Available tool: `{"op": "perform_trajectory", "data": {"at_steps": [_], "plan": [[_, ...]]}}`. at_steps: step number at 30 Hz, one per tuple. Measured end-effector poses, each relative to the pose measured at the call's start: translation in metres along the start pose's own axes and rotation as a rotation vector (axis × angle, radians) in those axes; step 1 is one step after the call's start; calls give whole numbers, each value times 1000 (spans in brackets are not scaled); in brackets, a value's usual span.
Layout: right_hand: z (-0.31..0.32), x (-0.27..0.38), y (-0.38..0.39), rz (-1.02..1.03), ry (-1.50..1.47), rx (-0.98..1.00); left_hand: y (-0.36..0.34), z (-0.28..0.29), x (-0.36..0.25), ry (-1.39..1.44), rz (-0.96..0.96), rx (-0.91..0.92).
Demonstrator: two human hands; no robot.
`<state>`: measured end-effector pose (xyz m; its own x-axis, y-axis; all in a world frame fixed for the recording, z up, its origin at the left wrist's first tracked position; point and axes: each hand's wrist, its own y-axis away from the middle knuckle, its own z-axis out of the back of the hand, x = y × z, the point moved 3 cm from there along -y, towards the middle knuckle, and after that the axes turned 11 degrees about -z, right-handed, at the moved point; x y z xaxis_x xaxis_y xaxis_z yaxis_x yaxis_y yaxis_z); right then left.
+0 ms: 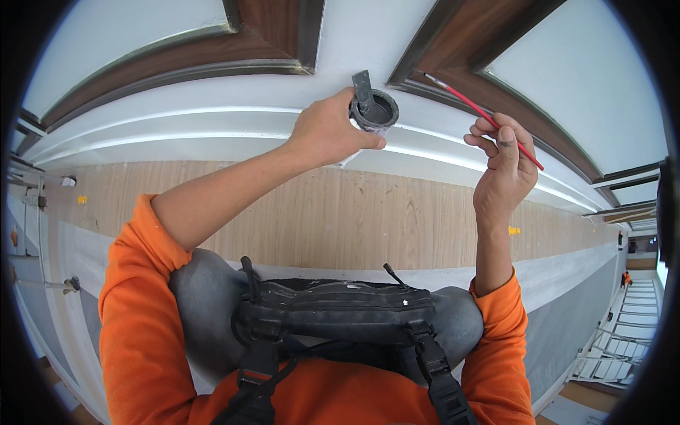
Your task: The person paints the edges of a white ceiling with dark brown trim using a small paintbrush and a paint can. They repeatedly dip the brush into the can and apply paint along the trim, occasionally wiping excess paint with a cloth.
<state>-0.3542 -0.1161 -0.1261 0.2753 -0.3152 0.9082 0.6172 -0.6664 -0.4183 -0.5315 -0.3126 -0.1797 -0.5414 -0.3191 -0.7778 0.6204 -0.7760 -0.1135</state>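
Note:
My left hand (pixel 333 127) is wrapped round a small paint cup (pixel 375 126) with dark grey paint inside and smears on its rim. A flat dark stick (pixel 362 88) stands in the cup and leans on its edge. To the right, my right hand (pixel 506 159) pinches a thin paintbrush (pixel 479 110) with a red handle. Its tip points up and left, close to the dark edge of a brown wall frame (pixel 443 60). A dark smudge marks one finger of this hand.
Brown and dark framed panels (pixel 265 35) rise from the white wall ahead, above a white ledged baseboard (pixel 212 124). Wood-patterned flooring (pixel 340 212) runs along it. A black waist bag (pixel 340 308) lies across my lap. Metal scaffolding (pixel 620 333) stands at the right.

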Motion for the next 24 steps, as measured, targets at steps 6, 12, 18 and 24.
{"op": "perform_trajectory", "data": {"at_steps": [6, 12, 18, 24], "plan": [[-14, -6, 6, -55, 59, 84, 0, -3, -1, -7, -20, 8], [-3, -6, 5, 4, 112, 133, 3, -1, 0, -15, 17, 34], [-10, -7, 6, -7, 89, 96, 6, 0, -2, -49, 33, 57], [-16, -11, 11, -110, 89, 138, 7, -1, -6, -47, 14, 74]]}}
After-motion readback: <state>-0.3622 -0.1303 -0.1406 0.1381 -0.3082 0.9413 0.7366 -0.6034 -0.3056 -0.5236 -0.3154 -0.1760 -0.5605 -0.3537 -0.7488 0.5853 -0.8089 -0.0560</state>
